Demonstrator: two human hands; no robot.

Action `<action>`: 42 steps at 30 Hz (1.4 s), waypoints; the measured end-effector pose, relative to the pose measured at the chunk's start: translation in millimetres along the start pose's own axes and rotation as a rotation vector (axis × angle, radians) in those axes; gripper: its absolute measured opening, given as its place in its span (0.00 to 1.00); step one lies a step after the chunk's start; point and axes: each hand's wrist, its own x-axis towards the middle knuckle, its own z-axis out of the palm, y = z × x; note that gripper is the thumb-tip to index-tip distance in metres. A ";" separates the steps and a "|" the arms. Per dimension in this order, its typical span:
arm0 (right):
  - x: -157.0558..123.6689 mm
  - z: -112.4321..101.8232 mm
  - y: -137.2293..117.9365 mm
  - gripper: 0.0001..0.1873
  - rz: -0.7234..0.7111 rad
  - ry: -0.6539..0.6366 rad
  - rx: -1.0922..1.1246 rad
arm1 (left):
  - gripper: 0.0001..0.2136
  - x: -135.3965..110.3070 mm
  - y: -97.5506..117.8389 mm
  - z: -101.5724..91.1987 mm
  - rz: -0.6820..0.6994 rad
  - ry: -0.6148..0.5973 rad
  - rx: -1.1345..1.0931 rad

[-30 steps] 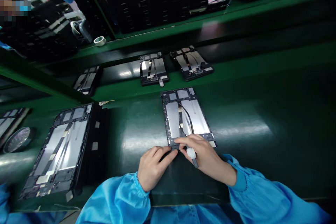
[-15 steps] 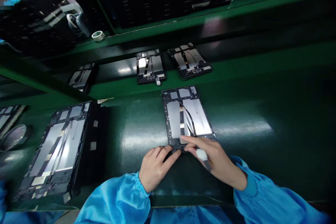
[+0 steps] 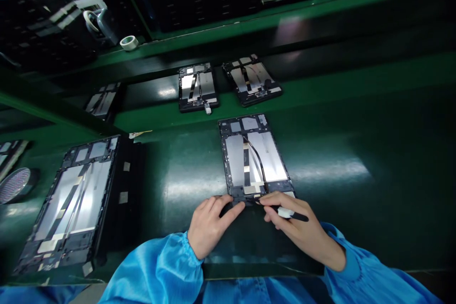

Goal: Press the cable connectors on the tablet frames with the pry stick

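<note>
An opened tablet (image 3: 270, 152) lies flat in front of me, its silver plate, flat ribbon and black cable exposed. At its lower left corner my left hand (image 3: 211, 225) grips the edge, thumb and fingers against the frame. My right hand (image 3: 297, 228) pinches black tweezers (image 3: 299, 216) with a white wrap around the handle. Their tips reach the tablet's lower edge, near a small board; exactly what they touch is too small to tell.
At left stands a stack of opened tablets (image 3: 74, 199), with a round lamp-like object (image 3: 16, 185) beside it. Two more tablets (image 3: 197, 86) lie beyond my work. A tape roll (image 3: 128, 42) sits on the green ledge, and a green post (image 3: 64, 109) crosses the left side.
My right hand has turned the tweezers from along the palm to a pen-like hold, bringing their tips down to the tablet's lower edge. My left hand has stayed at the corner.
</note>
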 end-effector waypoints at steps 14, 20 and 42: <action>-0.9 -1.0 -2.0 0.09 -0.087 -0.053 0.034 | 0.13 0.2 -13.9 -11.1 0.105 0.048 -0.063; 7.4 1.0 -7.4 0.09 -0.119 -0.146 0.010 | 0.13 1.2 -16.9 -6.5 0.096 0.060 -0.081; -18.5 -4.0 1.9 0.11 0.169 -0.247 -0.115 | 0.12 -15.5 28.4 -0.9 0.345 -0.078 -0.135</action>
